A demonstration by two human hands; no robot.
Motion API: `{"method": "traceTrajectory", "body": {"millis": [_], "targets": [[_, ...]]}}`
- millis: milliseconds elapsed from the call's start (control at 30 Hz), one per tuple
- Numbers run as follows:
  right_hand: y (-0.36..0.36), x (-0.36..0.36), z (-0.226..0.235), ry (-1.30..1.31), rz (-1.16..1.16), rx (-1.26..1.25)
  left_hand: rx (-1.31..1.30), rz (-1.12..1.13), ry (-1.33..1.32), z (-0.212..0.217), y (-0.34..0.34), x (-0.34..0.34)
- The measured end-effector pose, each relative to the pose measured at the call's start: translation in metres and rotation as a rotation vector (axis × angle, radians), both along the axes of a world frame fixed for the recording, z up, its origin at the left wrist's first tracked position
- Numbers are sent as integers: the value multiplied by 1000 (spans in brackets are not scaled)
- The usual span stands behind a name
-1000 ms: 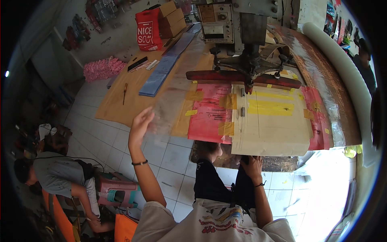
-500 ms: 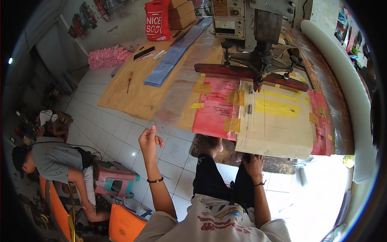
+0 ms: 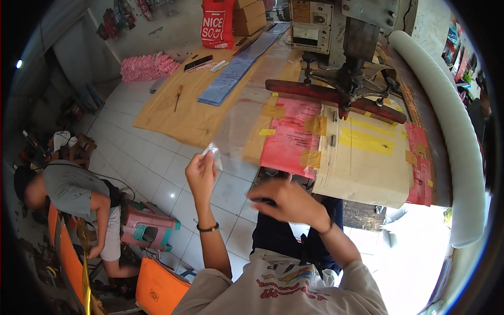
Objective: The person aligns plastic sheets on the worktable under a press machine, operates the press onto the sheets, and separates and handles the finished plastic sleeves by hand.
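Note:
My left hand (image 3: 201, 170) is closed in a pinch on the near corner of a clear plastic sheet (image 3: 236, 131). The sheet runs back across the brown table covering (image 3: 176, 118) as a long see-through strip. In front of the table edge, over my lap, my right hand (image 3: 286, 199) is raised and somewhat blurred, fingers stretched leftward and apart, with nothing visible in them. Beyond it lie a pink-red sheet (image 3: 291, 136) and a beige board (image 3: 362, 170), fixed with brown and yellow tape. A press machine's red-edged bar (image 3: 315, 94) stands over their far side.
Blue plastic strips (image 3: 231, 76) and a screwdriver (image 3: 179, 98) lie on the table's left. Behind are a red bag (image 3: 217, 26) and cardboard boxes (image 3: 249, 18). A white roll (image 3: 446, 131) borders the right. Another person (image 3: 79, 194) bends near a pink stool (image 3: 149, 226) at left.
My right hand has risen from beside my thigh and moved left, toward the plastic sheet's near end. My left hand has risen slightly with the plastic corner, which now bends up at the fingertips.

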State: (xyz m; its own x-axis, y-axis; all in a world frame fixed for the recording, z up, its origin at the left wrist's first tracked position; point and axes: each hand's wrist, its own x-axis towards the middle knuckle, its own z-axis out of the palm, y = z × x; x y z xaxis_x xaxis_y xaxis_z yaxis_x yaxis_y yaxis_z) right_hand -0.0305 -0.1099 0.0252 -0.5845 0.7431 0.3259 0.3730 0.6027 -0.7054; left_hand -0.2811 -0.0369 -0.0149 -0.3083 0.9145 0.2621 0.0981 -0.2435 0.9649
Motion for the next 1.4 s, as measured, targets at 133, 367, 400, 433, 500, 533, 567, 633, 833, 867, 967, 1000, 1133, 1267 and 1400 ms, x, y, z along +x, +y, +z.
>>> {"method": "traceTrajectory", "body": {"millis": [133, 367, 400, 433, 500, 533, 567, 633, 833, 867, 967, 1000, 1133, 1267, 1400], "targets": [[80, -56, 10, 183, -256, 387, 75, -63, -73, 5, 19, 15], [129, -64, -38, 118, -194, 88, -96, -135, -114, -12, 23, 14], [133, -64, -40, 119, -178, 100, -79, -147, -134, -15, 23, 14], [133, -65, -40, 119, -167, 104, -88, -138, -140, -18, 22, 15], [130, -69, -43, 140, -165, 96, -43, -148, -186, -21, 23, 15], [131, -67, -42, 166, -173, 108, -46, -143, -193, -21, 25, 17], [132, -66, -41, 159, -169, 105, -33, -163, -199, -21, 27, 18], [133, -65, -40, 160, -159, 42, -20, -179, -206, -23, 27, 20], [138, -60, -43, 404, -225, -290, -7, -174, -320, -36, 25, 25], [141, -58, -41, 407, -226, -291, -31, -169, -400, -40, 23, 16], [148, -52, -40, 813, -227, -581, -107, -148, -423, -49, 14, -8], [149, -51, -41, 885, -242, -579, -118, -80, -420, -53, 11, -14], [150, -55, -44, 1032, -336, -530, 14, 310, 49, -52, 16, -20], [155, -53, -49, 1076, -411, -473, 456, 198, 875, 2, 39, 3], [145, -63, -32, 911, -533, -117, 267, -250, 850, 9, 114, 26]]}}
